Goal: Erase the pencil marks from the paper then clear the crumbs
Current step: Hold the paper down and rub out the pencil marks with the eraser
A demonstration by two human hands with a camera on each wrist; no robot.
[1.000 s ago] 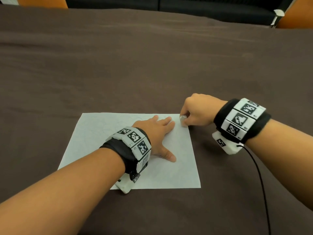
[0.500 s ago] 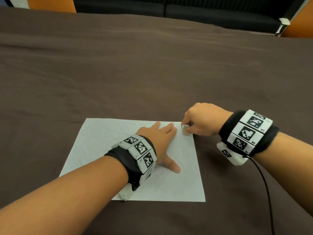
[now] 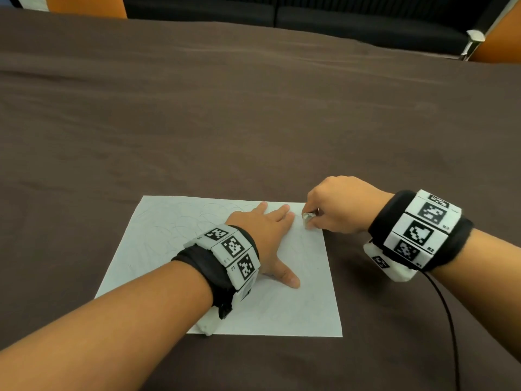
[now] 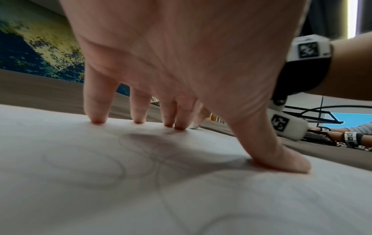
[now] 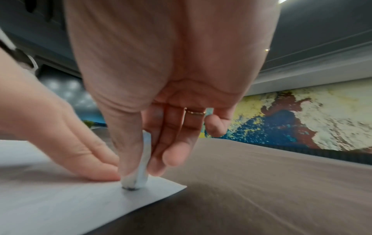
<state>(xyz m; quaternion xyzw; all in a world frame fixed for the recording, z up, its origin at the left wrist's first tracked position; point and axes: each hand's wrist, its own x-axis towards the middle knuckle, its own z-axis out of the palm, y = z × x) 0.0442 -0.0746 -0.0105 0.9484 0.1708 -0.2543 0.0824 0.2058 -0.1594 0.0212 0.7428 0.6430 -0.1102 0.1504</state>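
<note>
A white sheet of paper (image 3: 174,249) with faint looping pencil marks (image 4: 112,167) lies on the brown table. My left hand (image 3: 267,238) lies flat on the sheet, fingers spread and pressing it down, as the left wrist view shows with the fingertips (image 4: 98,120) on the paper (image 4: 181,206). My right hand (image 3: 335,207) pinches a small white eraser (image 3: 308,218) between thumb and fingers. The eraser (image 5: 138,179) stands upright with its dirty tip on the paper (image 5: 60,206) near the far right corner, just beside the left fingertips (image 5: 104,173).
The brown table (image 3: 253,122) stretches far beyond the sheet. A black cable (image 3: 448,320) runs from my right wristband toward the near edge. Orange chairs (image 3: 84,5) and a dark sofa stand past the far edge.
The right hand with the eraser has shifted slightly on the paper's far right corner. The view has tilted, so the sheet sits lower in frame. The left hand stays flat.
</note>
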